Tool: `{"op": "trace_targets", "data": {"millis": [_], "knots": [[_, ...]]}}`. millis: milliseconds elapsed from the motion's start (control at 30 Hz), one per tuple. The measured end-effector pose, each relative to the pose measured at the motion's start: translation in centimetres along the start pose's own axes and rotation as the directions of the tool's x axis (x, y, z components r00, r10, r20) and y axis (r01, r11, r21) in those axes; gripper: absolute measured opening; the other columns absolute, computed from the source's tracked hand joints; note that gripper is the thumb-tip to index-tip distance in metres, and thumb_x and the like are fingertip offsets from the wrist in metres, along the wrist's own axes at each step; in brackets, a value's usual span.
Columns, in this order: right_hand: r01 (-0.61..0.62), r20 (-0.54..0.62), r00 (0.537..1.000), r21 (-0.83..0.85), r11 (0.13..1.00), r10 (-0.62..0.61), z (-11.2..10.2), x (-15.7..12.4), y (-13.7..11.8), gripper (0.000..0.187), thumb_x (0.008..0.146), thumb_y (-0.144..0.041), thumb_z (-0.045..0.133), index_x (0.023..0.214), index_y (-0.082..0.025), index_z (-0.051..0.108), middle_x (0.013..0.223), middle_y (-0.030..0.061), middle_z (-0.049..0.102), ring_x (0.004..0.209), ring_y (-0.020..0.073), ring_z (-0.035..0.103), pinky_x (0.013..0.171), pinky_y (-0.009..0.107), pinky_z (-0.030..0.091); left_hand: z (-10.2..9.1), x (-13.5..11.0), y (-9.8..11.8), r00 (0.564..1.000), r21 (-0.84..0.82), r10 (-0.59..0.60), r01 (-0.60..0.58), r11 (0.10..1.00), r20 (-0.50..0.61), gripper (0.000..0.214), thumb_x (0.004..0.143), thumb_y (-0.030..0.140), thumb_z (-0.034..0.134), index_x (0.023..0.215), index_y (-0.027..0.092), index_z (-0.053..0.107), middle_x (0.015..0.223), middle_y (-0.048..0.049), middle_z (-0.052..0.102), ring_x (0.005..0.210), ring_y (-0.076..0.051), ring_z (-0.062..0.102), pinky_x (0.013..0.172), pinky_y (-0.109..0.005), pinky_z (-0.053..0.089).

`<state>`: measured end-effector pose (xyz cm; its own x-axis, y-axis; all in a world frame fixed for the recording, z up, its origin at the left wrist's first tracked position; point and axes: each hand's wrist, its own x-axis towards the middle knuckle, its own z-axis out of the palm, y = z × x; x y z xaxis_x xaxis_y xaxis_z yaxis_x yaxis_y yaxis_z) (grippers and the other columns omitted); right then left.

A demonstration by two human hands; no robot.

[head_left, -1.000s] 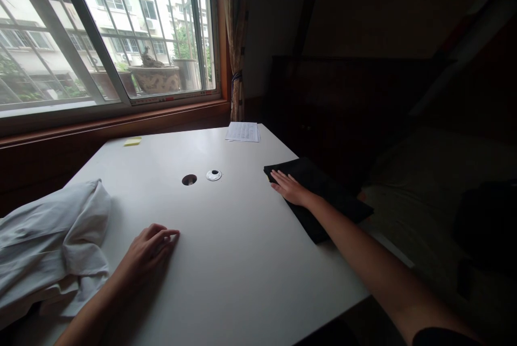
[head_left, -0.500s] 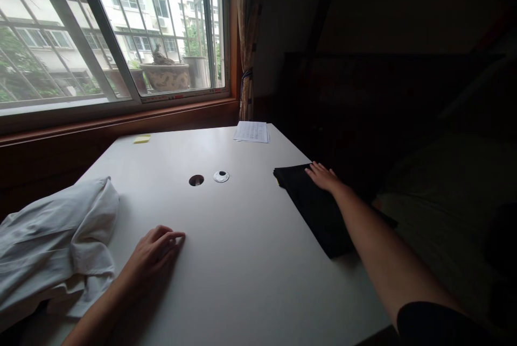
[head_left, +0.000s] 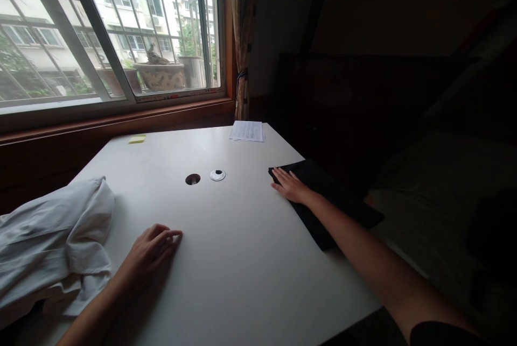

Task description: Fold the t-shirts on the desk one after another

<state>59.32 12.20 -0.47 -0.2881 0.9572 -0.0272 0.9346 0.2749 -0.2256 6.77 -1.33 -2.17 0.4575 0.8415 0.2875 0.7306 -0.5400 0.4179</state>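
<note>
While I watch through the head camera from afar, I have the right hand (head_left: 291,187) laid palm down on the folded black cloth (head_left: 323,179), its fingers straight and slightly parted, pressing on the fabric's near-left corner rather than gripping it. The cloth lies flat along the right edge of the white table (head_left: 226,260); in the dark there, I cannot tell how far it overhangs. My left hand (head_left: 155,244) rests on the bare tabletop with loosely bent fingers, clamped on nothing, well apart from the black cloth. Just left of that forearm I see a rumpled light-grey cloth (head_left: 48,238) in a heap. Ahead of me, between the hands, a round hole (head_left: 193,179) opens in the table, with a white round cap (head_left: 217,175) just beside it. Farther off, printed sheets (head_left: 247,131) lie at the far-right corner and a yellow slip (head_left: 137,139) near the far-left one.
</note>
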Motion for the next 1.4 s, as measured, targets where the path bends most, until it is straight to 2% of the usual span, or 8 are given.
{"op": "trace_targets", "data": {"millis": [133,333,500,800,1000,1167,1267,1400], "knots": [[0.016,0.0,1.0,0.038,0.999,-0.016,-0.4,-1.7,0.2,0.076,0.101,-0.068,0.017,0.165,-0.027,0.017,0.171,0.0028,0.016,0.157,0.025,0.012,0.127,0.049,0.008,-0.1,0.0,0.1,1.0,-0.007,0.003,-0.003,1.0,-0.011,0.031,0.099,0.039,0.053,0.122,0.03,0.071,0.11,-0.0081,0.065,0.092,-0.022,0.066,0.078,-0.033,0.056],[-0.304,-0.073,0.951,-0.014,0.953,0.302,-0.7,-5.8,8.0,0.073,0.101,-0.059,0.017,0.163,-0.02,0.027,0.17,0.0059,0.019,0.157,0.0242,0.014,0.127,0.049,0.013,-0.1,-0.1,0.0,1.0,-0.006,0.007,-0.007,1.0,-0.002,0.031,0.1,0.039,0.053,0.123,0.03,0.07,0.111,-0.0083,0.064,0.094,-0.022,0.065,0.081,-0.034,0.056],[-0.411,-0.119,0.908,-0.058,0.91,0.403,-0.5,-10.5,12.6,0.076,0.1,-0.058,0.017,0.161,-0.016,0.03,0.17,0.0074,0.021,0.157,0.026,0.017,0.126,0.052,0.016,0.3,-0.3,-0.5,1.0,-0.004,0.026,-0.026,1.0,-0.002,0.032,0.1,0.04,0.051,0.125,0.03,0.07,0.112,-0.0088,0.064,0.095,-0.023,0.065,0.081,-0.034,0.056],[-0.497,-0.197,0.856,-0.062,0.866,0.477,0.8,-16.9,13.8,0.076,0.098,-0.059,0.018,0.161,-0.019,0.032,0.168,0.009,0.025,0.154,0.03,0.025,0.123,0.058,0.023,0.4,-0.3,-0.7,0.999,0.002,0.038,-0.038,0.999,-0.01,0.031,0.099,0.037,0.052,0.124,0.03,0.07,0.113,-0.0086,0.064,0.094,-0.022,0.065,0.08,-0.033,0.054],[-0.426,-0.211,0.894,-0.134,0.895,0.394,0.6,-17.7,10.0,0.075,0.098,-0.062,0.021,0.161,-0.022,0.033,0.169,0.0086,0.023,0.155,0.0314,0.02,0.124,0.062,0.015,0.2,-0.2,-0.4,0.999,0.0,0.038,-0.038,0.999,0.001,0.032,0.1,0.037,0.051,0.125,0.03,0.069,0.112,-0.0088,0.064,0.094,-0.022,0.064,0.081,-0.034,0.054],[-0.188,-0.077,0.98,-0.05,0.981,0.183,0.5,-16.1,2.8,0.075,0.1,-0.066,0.024,0.164,-0.026,0.023,0.17,0.003,0.017,0.157,0.0275,0.015,0.127,0.055,0.016,0.2,-0.2,-0.3,0.999,0.006,0.038,-0.038,0.999,-0.002,0.031,0.099,0.037,0.052,0.123,0.029,0.07,0.111,-0.009,0.064,0.093,-0.022,0.065,0.08,-0.034,0.054],[-0.068,-0.057,0.996,-0.029,0.997,0.067,0.6,-15.7,-1.5,0.073,0.102,-0.066,0.027,0.164,-0.029,0.021,0.17,0.0014,0.016,0.157,0.0278,0.012,0.127,0.056,0.013,0.0,-0.1,0.0,0.999,0.006,0.033,-0.033,0.999,-0.017,0.031,0.099,0.037,0.052,0.121,0.029,0.072,0.11,-0.009,0.065,0.094,-0.022,0.065,0.08,-0.034,0.055],[0.162,0.017,0.986,0.052,0.985,-0.163,1.1,-15.6,-6.6,0.068,0.104,-0.061,0.033,0.164,-0.03,0.022,0.168,0.0029,0.024,0.155,0.0265,0.021,0.128,0.054,0.015,-0.2,0.1,0.5,0.999,0.002,0.023,-0.023,1.0,-0.029,0.03,0.099,0.037,0.053,0.12,0.029,0.073,0.108,-0.0087,0.065,0.093,-0.022,0.066,0.079,-0.033,0.056]]}}
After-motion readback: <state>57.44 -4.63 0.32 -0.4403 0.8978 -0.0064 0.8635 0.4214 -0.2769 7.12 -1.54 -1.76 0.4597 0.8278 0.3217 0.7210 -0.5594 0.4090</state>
